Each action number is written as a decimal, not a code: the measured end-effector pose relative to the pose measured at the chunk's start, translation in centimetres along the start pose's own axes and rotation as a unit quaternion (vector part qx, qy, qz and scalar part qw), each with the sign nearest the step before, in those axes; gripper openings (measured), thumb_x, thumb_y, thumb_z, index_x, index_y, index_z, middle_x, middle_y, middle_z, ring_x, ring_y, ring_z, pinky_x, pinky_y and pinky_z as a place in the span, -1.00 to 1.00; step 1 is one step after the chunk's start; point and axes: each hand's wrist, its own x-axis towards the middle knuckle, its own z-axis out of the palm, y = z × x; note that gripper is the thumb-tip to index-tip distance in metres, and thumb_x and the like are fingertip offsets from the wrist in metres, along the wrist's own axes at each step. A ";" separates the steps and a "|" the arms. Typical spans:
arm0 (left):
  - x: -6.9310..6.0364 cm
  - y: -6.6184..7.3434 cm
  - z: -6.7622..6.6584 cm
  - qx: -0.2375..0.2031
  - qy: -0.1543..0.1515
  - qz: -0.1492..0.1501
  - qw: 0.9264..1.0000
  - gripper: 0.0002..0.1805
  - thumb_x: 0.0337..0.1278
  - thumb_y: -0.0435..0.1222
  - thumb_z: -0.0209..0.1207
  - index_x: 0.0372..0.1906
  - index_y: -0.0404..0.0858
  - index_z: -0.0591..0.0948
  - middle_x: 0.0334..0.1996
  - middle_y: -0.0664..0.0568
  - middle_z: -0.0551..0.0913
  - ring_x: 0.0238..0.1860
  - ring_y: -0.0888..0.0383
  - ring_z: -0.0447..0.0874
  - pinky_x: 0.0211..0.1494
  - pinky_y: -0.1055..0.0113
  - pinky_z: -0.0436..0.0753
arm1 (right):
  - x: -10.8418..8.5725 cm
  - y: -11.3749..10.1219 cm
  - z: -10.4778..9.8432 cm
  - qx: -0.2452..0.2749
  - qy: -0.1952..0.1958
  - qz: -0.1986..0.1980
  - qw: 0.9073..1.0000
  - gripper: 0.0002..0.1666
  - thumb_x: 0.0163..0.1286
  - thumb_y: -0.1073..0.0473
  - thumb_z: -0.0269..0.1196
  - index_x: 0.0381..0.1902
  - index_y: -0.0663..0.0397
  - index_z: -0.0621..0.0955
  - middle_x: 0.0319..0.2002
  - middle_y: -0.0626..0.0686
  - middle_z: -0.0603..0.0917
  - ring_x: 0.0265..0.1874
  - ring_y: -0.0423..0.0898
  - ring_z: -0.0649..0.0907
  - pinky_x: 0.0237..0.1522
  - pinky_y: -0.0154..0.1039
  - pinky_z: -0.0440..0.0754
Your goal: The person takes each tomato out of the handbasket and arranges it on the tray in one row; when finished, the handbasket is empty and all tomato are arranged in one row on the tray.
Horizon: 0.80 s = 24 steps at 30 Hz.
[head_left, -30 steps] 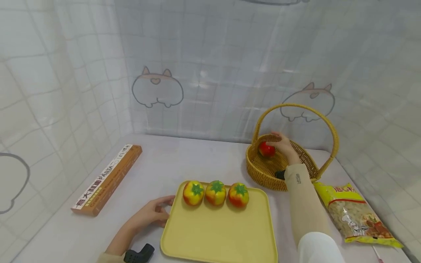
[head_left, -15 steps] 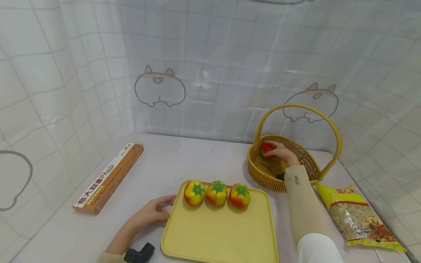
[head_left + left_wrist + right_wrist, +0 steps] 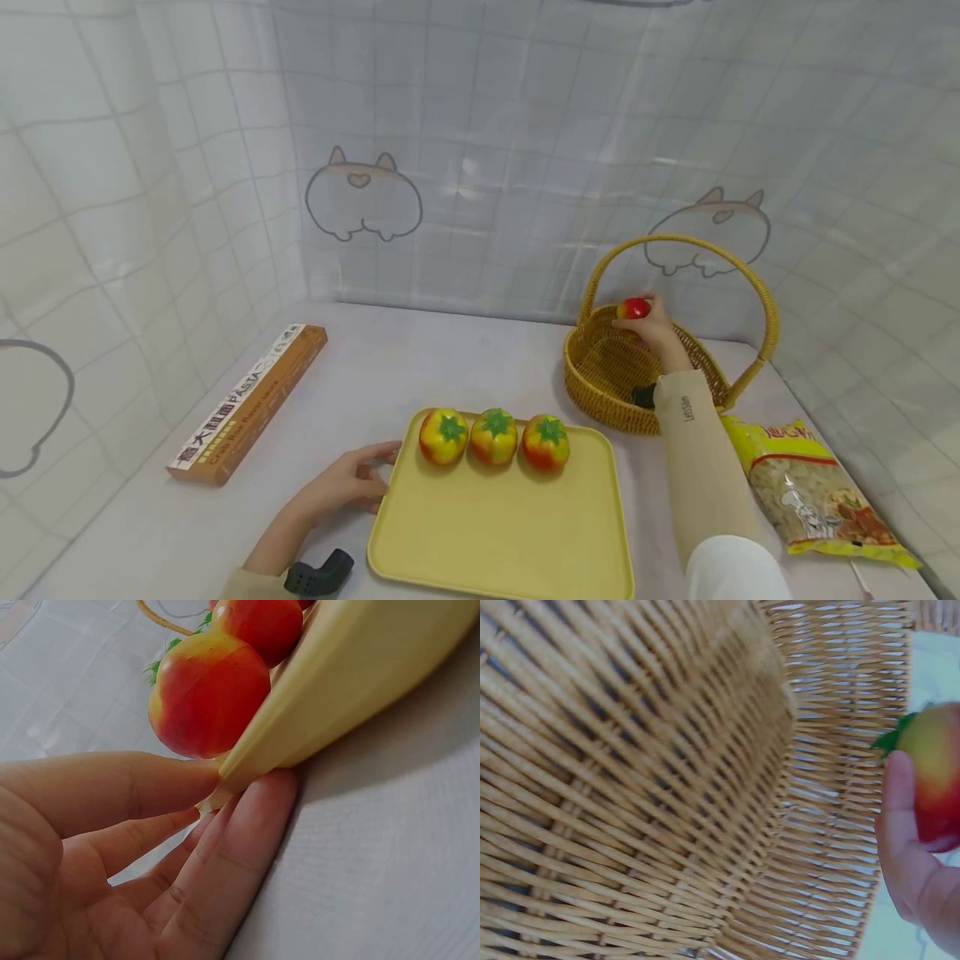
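Note:
My left hand (image 3: 347,483) pinches the left rim of a pale yellow tray (image 3: 501,533); in the left wrist view the thumb lies above the edge, the fingers (image 3: 259,817) below. Three red-and-yellow tomato-like fruits with green tops line the tray's far side: left (image 3: 443,437), middle (image 3: 492,437) and right (image 3: 545,443). My right hand (image 3: 654,332) holds a similar fruit (image 3: 633,309) near the back rim of the wicker basket (image 3: 600,403). In the right wrist view this fruit (image 3: 937,776) shows its green leaves, with the thumb against it; the other fingers are out of sight.
An arched handle (image 3: 767,308) rises over the basket, around the right arm. A yellow bag of pasta (image 3: 821,500) lies right of that arm. On the left is a long pasta box (image 3: 251,404). A patterned curtain (image 3: 495,167) stands behind the table.
The right hand has lifted the fruit from the basket's inside left up to its back rim, moving slightly right. The left hand and the three fruits on the tray have stayed put.

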 end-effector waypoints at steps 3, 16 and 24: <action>0.0 0.1 -0.1 0.004 -0.001 0.002 1.000 -0.27 -0.05 -0.39 0.19 0.32 -0.40 0.24 0.05 -0.21 0.46 -0.44 0.09 0.58 -0.32 0.26 0.65 | -0.3 -0.8 -0.2 0.033 0.024 -0.001 0.999 -0.12 0.24 0.23 0.20 0.29 0.07 -0.12 0.31 0.33 0.02 -0.08 0.08 0.41 -0.44 -0.37 0.56; 0.2 0.2 -0.3 0.017 -0.002 0.002 1.000 -0.27 -0.04 -0.39 0.18 0.31 -0.42 0.23 0.07 -0.24 0.45 -0.44 0.09 0.59 -0.31 0.27 0.65 | -1.6 -2.9 -0.7 0.109 0.029 0.011 0.994 0.04 0.19 0.27 0.26 0.34 -0.09 -0.21 0.35 0.24 -0.12 0.21 0.25 0.26 -0.27 -0.21 0.66; 0.1 0.2 -0.2 0.010 -0.006 0.006 1.000 -0.27 -0.05 -0.39 0.17 0.31 -0.44 0.22 0.08 -0.27 0.44 -0.46 0.12 0.58 -0.33 0.28 0.65 | -3.4 -3.6 -0.5 0.149 -0.006 0.001 0.989 -0.01 0.15 0.28 0.29 0.27 -0.07 -0.14 0.31 0.21 -0.07 0.18 0.20 0.29 -0.10 -0.11 0.60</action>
